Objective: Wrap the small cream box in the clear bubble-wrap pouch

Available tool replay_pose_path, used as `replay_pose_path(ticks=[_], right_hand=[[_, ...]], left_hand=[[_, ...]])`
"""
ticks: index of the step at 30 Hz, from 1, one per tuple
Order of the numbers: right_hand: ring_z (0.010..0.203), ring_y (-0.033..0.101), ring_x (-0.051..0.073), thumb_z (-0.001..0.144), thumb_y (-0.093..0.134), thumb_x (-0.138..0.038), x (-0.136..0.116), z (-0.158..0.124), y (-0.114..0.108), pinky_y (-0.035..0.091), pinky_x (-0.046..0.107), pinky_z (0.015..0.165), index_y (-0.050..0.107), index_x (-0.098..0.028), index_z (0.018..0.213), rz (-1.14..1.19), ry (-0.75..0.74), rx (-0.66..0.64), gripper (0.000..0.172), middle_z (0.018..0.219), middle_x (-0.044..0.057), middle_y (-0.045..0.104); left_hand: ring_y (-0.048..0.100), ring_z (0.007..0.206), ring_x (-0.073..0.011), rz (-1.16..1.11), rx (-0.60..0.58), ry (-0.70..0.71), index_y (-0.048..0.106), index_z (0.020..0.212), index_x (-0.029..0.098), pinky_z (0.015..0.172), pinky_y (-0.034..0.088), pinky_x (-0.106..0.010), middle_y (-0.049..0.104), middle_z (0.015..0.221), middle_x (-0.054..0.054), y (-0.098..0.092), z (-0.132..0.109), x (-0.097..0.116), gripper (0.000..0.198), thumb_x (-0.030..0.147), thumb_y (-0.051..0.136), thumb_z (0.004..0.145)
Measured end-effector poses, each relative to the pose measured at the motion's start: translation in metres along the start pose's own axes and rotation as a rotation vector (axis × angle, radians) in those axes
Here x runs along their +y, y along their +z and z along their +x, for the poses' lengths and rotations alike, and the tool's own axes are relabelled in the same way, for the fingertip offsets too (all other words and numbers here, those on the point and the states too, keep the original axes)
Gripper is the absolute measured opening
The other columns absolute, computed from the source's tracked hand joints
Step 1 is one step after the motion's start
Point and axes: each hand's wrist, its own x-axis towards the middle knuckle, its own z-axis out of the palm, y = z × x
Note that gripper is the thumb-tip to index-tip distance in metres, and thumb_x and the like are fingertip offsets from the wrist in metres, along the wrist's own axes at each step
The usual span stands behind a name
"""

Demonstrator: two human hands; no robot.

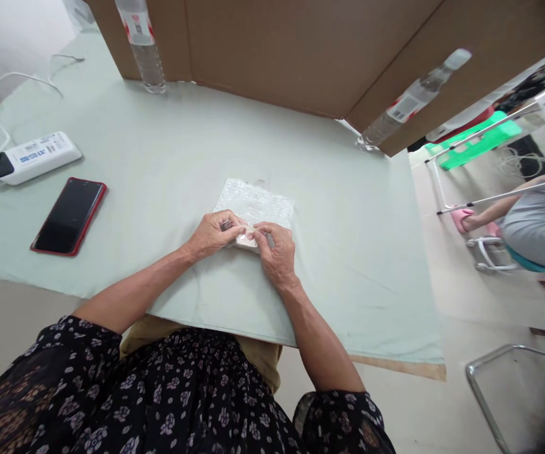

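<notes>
The bubble-wrapped packet (256, 198) is lying near the front edge of the table (357, 252), the left hand (212, 236) and right hand (278, 253) pinching its near side. It is looking light, soft-skinned, perhaps slippery; opposite sides are probably offering the surest hold.

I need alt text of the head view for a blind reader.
A person's left hand and right hand pinch the near edge of a bubble-wrapped package on a pale green tablecloth. A red-cased smartphone lies left; two water bottles stand before brown cardboard.
</notes>
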Motion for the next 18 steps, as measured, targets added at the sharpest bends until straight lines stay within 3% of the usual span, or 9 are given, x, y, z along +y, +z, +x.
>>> replay_pose_path(ticks=[3, 7, 11, 18], right_hand=[[0.098, 0.071, 0.021, 0.099, 0.057, -0.028, -0.002, 0.001, -0.007, 0.047, 0.037, 0.091, 0.065, -0.023, 0.102, -0.106, -0.113, 0.125, 0.01, 0.101, 0.005, 0.078], [0.098, 0.068, 0.022, 0.095, 0.061, -0.02, -0.02, -0.004, -0.017, 0.043, 0.04, 0.092, 0.064, -0.024, 0.1, -0.268, -0.322, 0.222, 0.007, 0.103, 0.005, 0.077], [0.096, 0.067, 0.021, 0.095, 0.06, -0.02, -0.03, -0.011, -0.009, 0.041, 0.039, 0.091, 0.066, -0.021, 0.106, -0.325, -0.411, 0.055, 0.013, 0.104, 0.005, 0.078], [0.114, 0.062, 0.026, 0.1, 0.053, -0.027, -0.017, -0.013, 0.002, 0.036, 0.044, 0.097, 0.068, -0.024, 0.12, -0.333, -0.28, -0.132, 0.025, 0.119, 0.007, 0.075]], left_hand=[[0.067, 0.078, -0.0155, -0.007, 0.014, -0.014, 0.057, 0.068, 0.018, 0.071, 0.05, -0.027, 0.078, 0.094, -0.009, 0.001, 0.0, 0.001, 0.022, 0.036, 0.068, 0.076], [0.066, 0.075, -0.0143, 0.024, 0.019, 0.001, 0.058, 0.069, 0.018, 0.07, 0.049, -0.027, 0.077, 0.093, -0.008, 0.002, -0.002, 0.002, 0.022, 0.035, 0.068, 0.077], [0.068, 0.077, -0.0149, 0.043, 0.028, 0.026, 0.058, 0.07, 0.017, 0.071, 0.05, -0.026, 0.077, 0.092, -0.008, 0.001, -0.001, -0.001, 0.022, 0.036, 0.067, 0.078], [0.065, 0.078, -0.0157, 0.062, 0.03, 0.005, 0.059, 0.071, 0.018, 0.07, 0.05, -0.027, 0.075, 0.092, -0.008, -0.001, 0.002, -0.003, 0.027, 0.043, 0.066, 0.078]])
